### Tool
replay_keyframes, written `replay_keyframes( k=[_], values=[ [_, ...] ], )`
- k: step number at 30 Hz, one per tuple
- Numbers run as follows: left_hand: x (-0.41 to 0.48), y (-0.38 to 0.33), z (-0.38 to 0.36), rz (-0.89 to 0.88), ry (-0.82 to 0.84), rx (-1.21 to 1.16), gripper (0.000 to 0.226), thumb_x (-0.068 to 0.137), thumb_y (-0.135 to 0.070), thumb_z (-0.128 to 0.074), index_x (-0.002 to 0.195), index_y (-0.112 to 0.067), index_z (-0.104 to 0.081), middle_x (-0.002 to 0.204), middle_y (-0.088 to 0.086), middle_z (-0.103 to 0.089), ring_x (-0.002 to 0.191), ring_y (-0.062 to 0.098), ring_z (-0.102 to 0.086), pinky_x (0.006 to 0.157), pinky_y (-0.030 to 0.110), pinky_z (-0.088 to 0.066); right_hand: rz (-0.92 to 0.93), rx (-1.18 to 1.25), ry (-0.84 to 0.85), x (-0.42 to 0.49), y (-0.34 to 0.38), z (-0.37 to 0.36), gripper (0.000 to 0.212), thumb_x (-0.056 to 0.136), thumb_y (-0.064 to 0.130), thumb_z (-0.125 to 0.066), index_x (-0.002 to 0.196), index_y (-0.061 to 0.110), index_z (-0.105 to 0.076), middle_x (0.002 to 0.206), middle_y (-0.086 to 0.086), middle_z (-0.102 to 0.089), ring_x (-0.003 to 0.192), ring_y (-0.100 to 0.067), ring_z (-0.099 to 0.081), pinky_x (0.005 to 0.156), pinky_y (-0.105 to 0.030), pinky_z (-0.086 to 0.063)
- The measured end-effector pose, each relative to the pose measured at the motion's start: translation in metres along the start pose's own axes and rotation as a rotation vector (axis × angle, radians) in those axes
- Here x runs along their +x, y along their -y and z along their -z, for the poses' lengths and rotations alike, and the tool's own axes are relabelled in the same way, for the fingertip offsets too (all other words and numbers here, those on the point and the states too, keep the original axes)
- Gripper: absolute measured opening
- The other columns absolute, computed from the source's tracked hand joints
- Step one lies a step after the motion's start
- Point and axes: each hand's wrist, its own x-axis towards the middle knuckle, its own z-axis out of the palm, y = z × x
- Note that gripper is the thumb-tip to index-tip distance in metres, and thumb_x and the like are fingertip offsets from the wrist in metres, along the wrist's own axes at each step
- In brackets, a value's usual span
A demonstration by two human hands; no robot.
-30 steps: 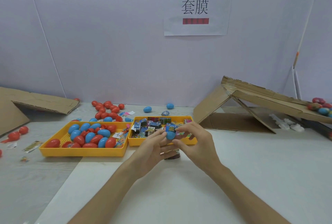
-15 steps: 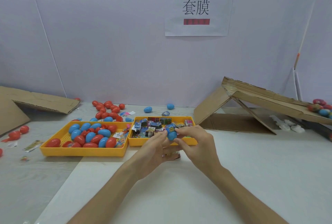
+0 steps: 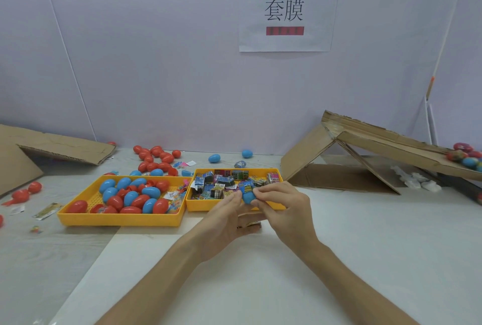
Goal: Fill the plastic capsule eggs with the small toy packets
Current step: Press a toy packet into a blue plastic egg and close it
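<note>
**Egg held at packet tray**

We noted both hands meeting on a blue egg (image 3: 247, 197), seen against the near edge of the packet tray (image 3: 200, 206). The left hand (image 3: 227, 223) pinched the egg's left side with thumb and fingertip. The right hand (image 3: 284, 207) pinched its right side, fingers curled. A packet (image 3: 246, 188) stuck out of the egg's top. The left tray (image 3: 120, 220) held red and blue eggs (image 3: 130, 198).

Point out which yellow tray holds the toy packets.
The right yellow tray, filled with small printed packets; the left yellow tray holds red and blue eggs.
</note>
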Motion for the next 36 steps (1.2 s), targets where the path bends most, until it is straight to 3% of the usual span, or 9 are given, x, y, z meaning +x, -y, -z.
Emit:
replay_keyframes(
  k=[4,8,14,18,24,30,36],
  values=[
    [-0.0012,0.0009,-0.0007,-0.015,0.003,0.011,0.056,0.101,-0.049,-0.042,0.145,-0.015,-0.049,0.138,0.012,-0.063,0.127,0.031,-0.061,0.114,0.053,-0.041,0.018,0.014,-0.039,-0.0021,0.0030,-0.0022,0.022,0.074,0.001,-0.085,0.094,0.010,-0.081,0.092,0.001,-0.076,0.090,-0.009,-0.066,0.084,-0.020,-0.053],
    [-0.0020,-0.0006,-0.0029,-0.031,-0.012,0.009,0.055,0.102,-0.046,-0.041,0.144,-0.012,-0.048,0.138,0.011,-0.063,0.127,0.033,-0.060,0.115,0.056,-0.038,0.003,0.010,-0.035,-0.0018,0.0046,-0.0023,0.023,0.078,0.007,-0.084,0.099,0.012,-0.079,0.097,0.005,-0.075,0.094,-0.005,-0.065,0.086,-0.026,-0.055],
    [-0.0029,0.0003,-0.0004,-0.070,-0.002,-0.005,0.052,0.105,-0.040,-0.037,0.148,-0.011,-0.044,0.144,0.004,-0.059,0.133,0.043,-0.052,0.113,0.062,-0.034,-0.051,0.020,-0.027,-0.0007,0.0069,-0.0063,0.032,0.082,0.027,-0.077,0.112,0.018,-0.074,0.107,0.009,-0.072,0.108,0.001,-0.058,0.096,-0.018,-0.045],
    [-0.0030,0.0013,0.0006,-0.032,0.012,-0.005,0.052,0.105,-0.042,-0.036,0.147,-0.013,-0.046,0.144,0.005,-0.059,0.124,0.031,-0.059,0.112,0.057,-0.039,-0.055,-0.010,0.020,-0.0026,0.0036,-0.0053,0.033,0.080,0.030,-0.080,0.111,0.020,-0.076,0.105,0.010,-0.074,0.108,-0.007,-0.062,0.097,-0.029,-0.046],
    [0.0018,-0.0007,-0.0014,0.033,-0.021,-0.041,0.053,0.104,-0.053,-0.030,0.132,-0.027,-0.066,0.134,0.003,-0.067,0.119,0.024,-0.064,0.114,0.054,-0.037,-0.042,-0.019,-0.006,-0.0033,0.0058,-0.0056,0.031,0.079,0.026,-0.078,0.110,0.021,-0.076,0.100,0.013,-0.075,0.095,-0.002,-0.065,0.092,-0.025,-0.043],
    [-0.0009,0.0035,0.0004,0.009,0.019,0.029,0.052,0.102,-0.055,-0.038,0.139,-0.025,-0.059,0.134,0.006,-0.065,0.121,0.023,-0.063,0.115,0.054,-0.036,0.008,-0.032,-0.021,-0.0028,0.0070,-0.0044,0.028,0.075,0.017,-0.081,0.103,0.014,-0.079,0.100,0.007,-0.077,0.097,-0.005,-0.065,0.091,-0.026,-0.044],
    [-0.0049,0.0004,-0.0039,0.003,0.006,0.066,0.052,0.099,-0.064,-0.043,0.136,-0.032,-0.061,0.135,0.003,-0.065,0.123,0.020,-0.063,0.099,0.034,-0.053,0.018,-0.031,-0.035,-0.0027,0.0041,-0.0033,0.027,0.071,0.009,-0.086,0.097,0.011,-0.080,0.095,0.003,-0.078,0.093,-0.006,-0.065,0.090,-0.022,-0.043]
  ],
)
